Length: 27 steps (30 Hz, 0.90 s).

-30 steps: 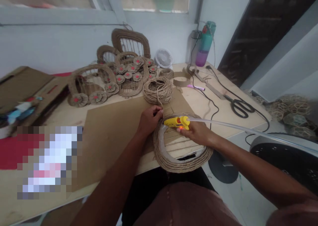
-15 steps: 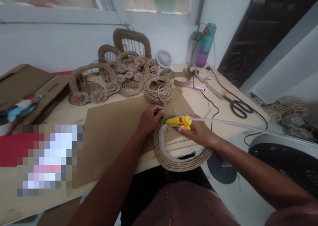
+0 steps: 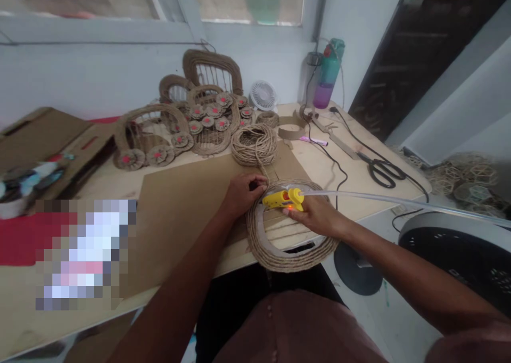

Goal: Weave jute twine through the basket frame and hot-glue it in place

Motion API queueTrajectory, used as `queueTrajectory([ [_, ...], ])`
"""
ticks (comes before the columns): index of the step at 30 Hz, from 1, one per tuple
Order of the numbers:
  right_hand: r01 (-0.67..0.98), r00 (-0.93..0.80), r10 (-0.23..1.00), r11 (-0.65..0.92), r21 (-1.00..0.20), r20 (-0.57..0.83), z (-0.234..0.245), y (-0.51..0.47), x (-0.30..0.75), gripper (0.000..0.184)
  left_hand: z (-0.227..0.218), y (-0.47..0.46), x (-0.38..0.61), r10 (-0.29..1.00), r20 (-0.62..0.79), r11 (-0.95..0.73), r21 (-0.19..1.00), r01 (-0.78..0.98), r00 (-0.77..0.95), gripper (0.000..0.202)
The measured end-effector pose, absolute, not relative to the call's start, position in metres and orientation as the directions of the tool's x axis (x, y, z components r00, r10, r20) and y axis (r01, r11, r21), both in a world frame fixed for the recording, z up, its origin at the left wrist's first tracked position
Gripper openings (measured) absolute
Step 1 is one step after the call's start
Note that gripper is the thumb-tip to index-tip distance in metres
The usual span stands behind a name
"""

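At the near edge of the surface, one rope ring

It sticks out past the edge. One yellow glue gun points over its left side, with the grip of the right hand wrapped around it. Both hide part of the ring. The grip of the left hand is nearly closed, pinching one rope strand from one big rope ball just behind. Farther off are one pink pen, one pair of scissors, one white fan and one green and purple bottle.
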State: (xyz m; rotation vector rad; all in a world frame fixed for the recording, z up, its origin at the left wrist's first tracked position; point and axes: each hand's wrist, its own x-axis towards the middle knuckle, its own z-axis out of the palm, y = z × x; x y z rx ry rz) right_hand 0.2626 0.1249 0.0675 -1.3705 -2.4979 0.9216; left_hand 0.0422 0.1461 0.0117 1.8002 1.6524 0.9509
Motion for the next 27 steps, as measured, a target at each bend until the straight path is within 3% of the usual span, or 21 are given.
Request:
queueTrajectory([
  [5,0.745,-0.540,0.818,0.356,-0.564,-0.197,0.068,0.124,0.261,0.037,0.016,0.141,0.040,0.986,0.166,-0.136,0.763,0.632,0.013,0.029],
  [10,0.624,-0.644,0.753,0.416,-0.662,-0.133,0.064,0.123,0.261,0.031,0.024,0.119,0.031,0.971,0.234,-0.121,0.664,0.738,-0.051,0.027],
  [23,0.736,-0.561,0.804,0.375,-0.564,-0.198,0.065,0.115,0.261,0.033,0.014,0.073,0.025,0.968,0.243,-0.193,0.579,0.792,0.059,0.031],
  [27,0.712,-0.575,0.785,0.340,-0.614,-0.232,0.064,0.114,0.263,0.034,0.012,0.072,0.025,0.968,0.246,-0.187,0.576,0.796,0.049,0.032],
])
